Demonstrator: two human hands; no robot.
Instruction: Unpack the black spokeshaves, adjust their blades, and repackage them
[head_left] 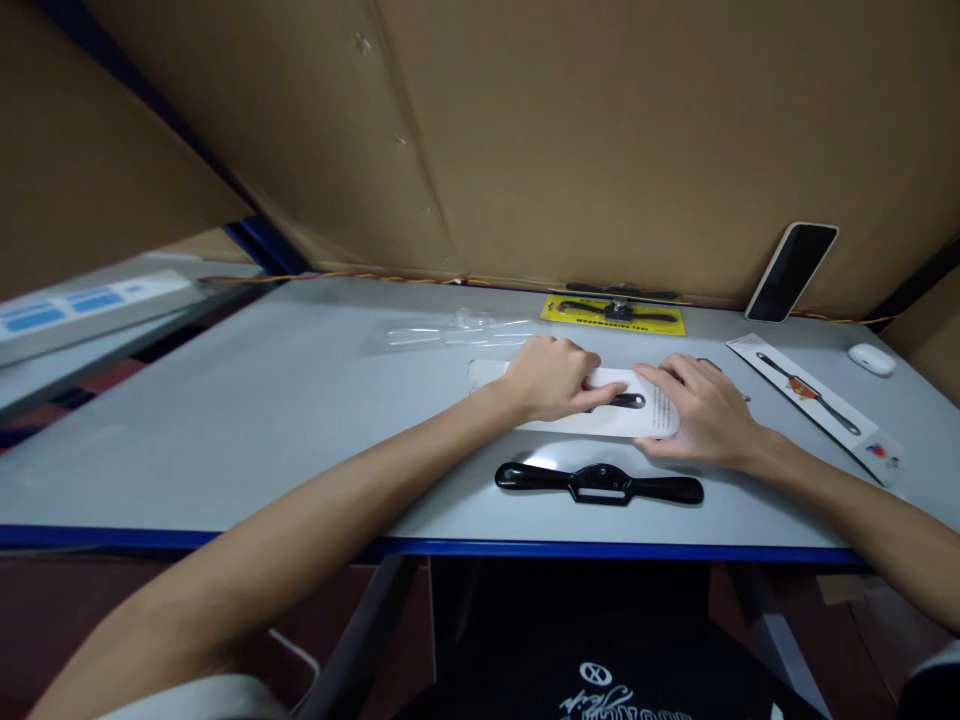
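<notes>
A white backing card [577, 428], printed with a black tool handle and small text, lies under both of my hands near the middle of the table. My left hand [551, 380] grips it from above, with the fingers curled and the thumb across the printed picture. At the card's right end, my right hand [709, 412] holds the edge, fingers at the far side and thumb at the near side. A black spokeshave body [600, 480] rests in front of the card, touched by neither hand. Behind my right hand, a small dark piece shows only partly.
Clear plastic blister shells [469, 325] lie behind my left hand. A yellow-carded woodworking tool [562, 310] lies at the back. To the right are another printed card [761, 350], a leaning phone [793, 272] and a white earbud case [871, 359]. Cardboard walls [600, 130] enclose the table.
</notes>
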